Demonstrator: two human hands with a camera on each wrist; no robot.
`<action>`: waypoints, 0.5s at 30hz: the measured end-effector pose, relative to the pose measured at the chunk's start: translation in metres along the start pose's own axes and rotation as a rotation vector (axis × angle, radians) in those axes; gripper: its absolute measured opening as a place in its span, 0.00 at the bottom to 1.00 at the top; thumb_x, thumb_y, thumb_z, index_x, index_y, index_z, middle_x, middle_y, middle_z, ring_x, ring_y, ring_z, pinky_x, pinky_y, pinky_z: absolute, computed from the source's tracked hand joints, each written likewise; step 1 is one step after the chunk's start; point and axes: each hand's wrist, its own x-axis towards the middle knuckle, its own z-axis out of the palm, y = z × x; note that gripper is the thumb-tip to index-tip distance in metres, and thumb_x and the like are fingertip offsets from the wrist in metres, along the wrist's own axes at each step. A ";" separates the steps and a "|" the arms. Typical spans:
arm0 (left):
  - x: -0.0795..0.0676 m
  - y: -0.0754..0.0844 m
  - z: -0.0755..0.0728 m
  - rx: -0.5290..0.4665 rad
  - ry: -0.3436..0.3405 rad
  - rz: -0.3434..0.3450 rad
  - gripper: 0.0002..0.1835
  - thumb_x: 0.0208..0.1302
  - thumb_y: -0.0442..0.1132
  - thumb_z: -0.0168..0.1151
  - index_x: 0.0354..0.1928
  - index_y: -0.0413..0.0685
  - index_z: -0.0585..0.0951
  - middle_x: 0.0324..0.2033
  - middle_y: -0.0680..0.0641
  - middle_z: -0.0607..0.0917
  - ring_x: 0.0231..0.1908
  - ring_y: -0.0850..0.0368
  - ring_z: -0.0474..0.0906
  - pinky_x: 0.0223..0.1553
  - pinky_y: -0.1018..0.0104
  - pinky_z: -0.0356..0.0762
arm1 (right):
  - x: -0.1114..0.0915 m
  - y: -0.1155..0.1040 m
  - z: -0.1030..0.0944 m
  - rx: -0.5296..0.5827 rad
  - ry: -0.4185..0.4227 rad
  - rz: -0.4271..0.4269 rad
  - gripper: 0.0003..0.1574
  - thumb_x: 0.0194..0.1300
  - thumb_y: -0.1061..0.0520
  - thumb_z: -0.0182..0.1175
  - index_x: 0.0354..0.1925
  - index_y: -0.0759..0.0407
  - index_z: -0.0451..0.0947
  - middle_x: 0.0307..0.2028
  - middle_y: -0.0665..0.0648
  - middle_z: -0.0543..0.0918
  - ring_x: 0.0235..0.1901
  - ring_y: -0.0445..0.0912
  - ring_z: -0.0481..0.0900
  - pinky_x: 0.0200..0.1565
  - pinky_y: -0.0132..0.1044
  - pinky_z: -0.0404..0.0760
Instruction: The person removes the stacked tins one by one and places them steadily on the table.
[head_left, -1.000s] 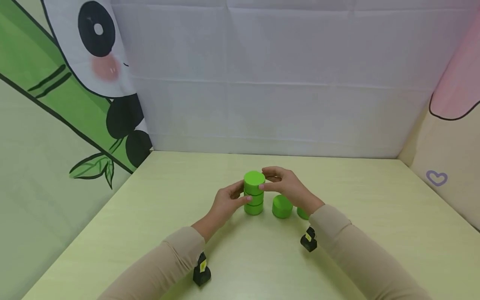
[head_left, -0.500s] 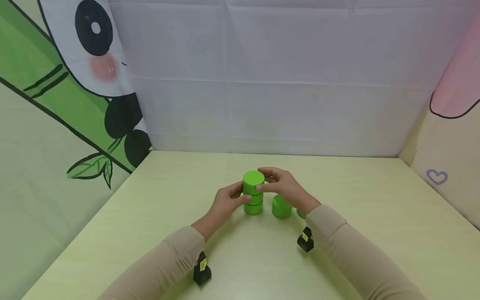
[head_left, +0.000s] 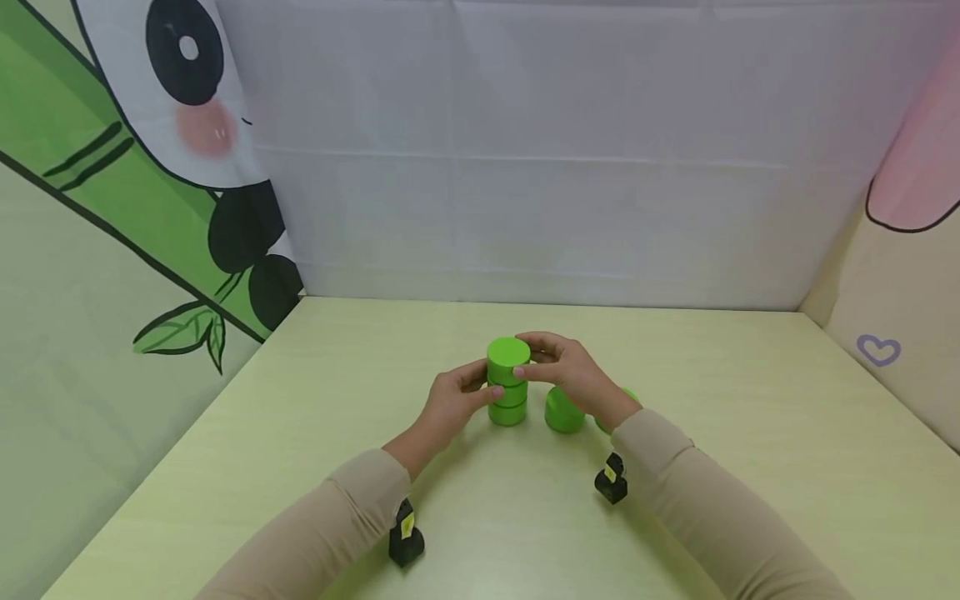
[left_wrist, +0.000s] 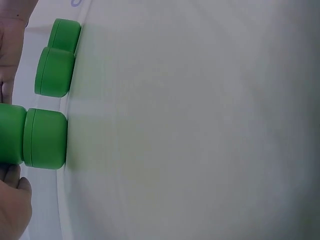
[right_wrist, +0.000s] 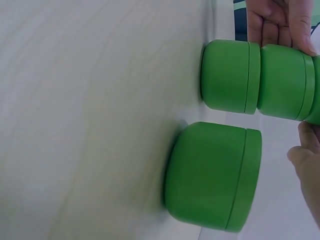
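Three round green lidded jars stand in an upright stack on the table. My left hand point(head_left: 453, 404) holds the middle jar point(head_left: 513, 394) from the left, thumb in front and fingers behind. My right hand point(head_left: 570, 373) grips the top jar point(head_left: 508, 360) from the right, with the thumb at its front. The bottom jar point(right_wrist: 230, 76) rests on the table under the other two, and no finger wraps it in the right wrist view. In the left wrist view the top jar lies outside the picture.
To the right of the stack stands a single green jar point(head_left: 564, 412). Another green jar point(left_wrist: 65, 34) is beyond it, partly hidden by my right wrist in the head view. A white cloth point(head_left: 480, 167) closes off the back of the pale table point(head_left: 360, 350).
My right hand and forearm have shifted slightly left. The left hand and the stack keep their place, while the head view tilts a little.
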 end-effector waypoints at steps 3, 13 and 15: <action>0.000 0.000 0.000 0.014 0.009 -0.006 0.29 0.57 0.36 0.65 0.62 0.44 0.71 0.60 0.44 0.73 0.62 0.50 0.67 0.61 0.56 0.68 | 0.000 0.000 0.000 -0.014 0.015 0.009 0.34 0.56 0.56 0.65 0.61 0.58 0.68 0.55 0.57 0.77 0.54 0.48 0.76 0.61 0.47 0.69; 0.000 0.003 0.001 0.031 0.005 0.000 0.29 0.58 0.37 0.65 0.62 0.44 0.71 0.61 0.44 0.72 0.62 0.49 0.67 0.60 0.56 0.68 | 0.001 0.003 0.000 -0.017 0.034 0.001 0.32 0.55 0.55 0.67 0.57 0.56 0.70 0.52 0.56 0.78 0.52 0.50 0.77 0.59 0.46 0.71; 0.000 0.003 0.001 0.032 0.003 0.001 0.29 0.58 0.36 0.64 0.63 0.44 0.70 0.61 0.43 0.72 0.62 0.49 0.67 0.61 0.55 0.68 | 0.000 0.003 0.001 -0.018 0.032 -0.002 0.32 0.55 0.55 0.67 0.57 0.56 0.70 0.52 0.55 0.78 0.51 0.49 0.77 0.58 0.45 0.72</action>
